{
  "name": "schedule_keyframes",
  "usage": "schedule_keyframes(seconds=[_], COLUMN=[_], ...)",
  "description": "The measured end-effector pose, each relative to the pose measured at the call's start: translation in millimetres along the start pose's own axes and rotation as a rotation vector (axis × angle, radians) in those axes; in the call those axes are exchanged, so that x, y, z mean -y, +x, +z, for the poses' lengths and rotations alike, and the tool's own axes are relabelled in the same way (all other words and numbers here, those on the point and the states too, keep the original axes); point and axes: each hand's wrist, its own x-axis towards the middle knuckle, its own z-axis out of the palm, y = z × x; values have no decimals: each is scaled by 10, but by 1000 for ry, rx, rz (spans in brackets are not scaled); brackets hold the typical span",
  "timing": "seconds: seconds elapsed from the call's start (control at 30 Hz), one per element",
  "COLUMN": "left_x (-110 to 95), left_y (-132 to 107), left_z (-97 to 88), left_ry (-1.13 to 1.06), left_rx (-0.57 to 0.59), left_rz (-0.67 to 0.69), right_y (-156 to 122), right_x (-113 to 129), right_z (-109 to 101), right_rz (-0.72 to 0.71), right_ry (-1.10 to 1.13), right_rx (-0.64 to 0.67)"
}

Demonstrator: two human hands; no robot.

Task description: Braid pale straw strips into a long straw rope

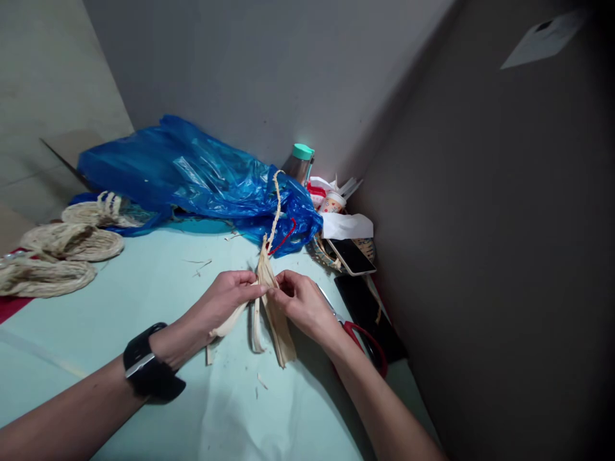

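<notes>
My left hand (225, 301) and my right hand (300, 301) meet over the pale green table (144, 307), both pinched on a bundle of dry straw strips (276, 320). The loose strip ends hang down and lie on the table below my fingers. From the pinch a braided straw cord (276, 205) rises up and away toward the blue bag. A black watch sits on my left wrist (148, 365).
A crumpled blue plastic bag (192, 173) lies at the back. Coils of braided straw rope (62, 250) sit at the left. Red-handled scissors (365, 339) lie under my right wrist. A phone (353, 256), a paper cup (331, 202), a bottle (300, 163) and tissue crowd the right corner by the wall.
</notes>
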Motion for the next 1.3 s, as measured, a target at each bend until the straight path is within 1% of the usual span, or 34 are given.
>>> schedule_keyframes(seconds=[0.13,0.27,0.43,0.5,0.6,0.67,0.9,1.13,1.3], left_x=[-9,-31,7,22,21,13,47,49,37], left_y=[7,11,18,12,1,-1,36,48,41], left_z=[3,-2,-17,-18,-19,-26,-71,-54,-33], left_ry=[4,101,174,162,148,159,219,186,154], left_rx=[19,-13,-8,4,12,20,5,31,54], left_rz=[-2,29,50,46,29,18,60,45,25], right_y=[-20,-24,-24,-18,-6,-2,-23,6,23], right_x=[23,2,3,-11,-52,-71,-38,-88,-114], right_z=[-2,-2,3,5,5,2,-6,10,31], right_rz=[-21,-32,-11,-19,-30,-26,-2,-18,-42], right_ry=[-51,-82,-150,-110,29,85,-12,34,14], right_rx=[-9,15,-27,-19,21,30,-8,14,20])
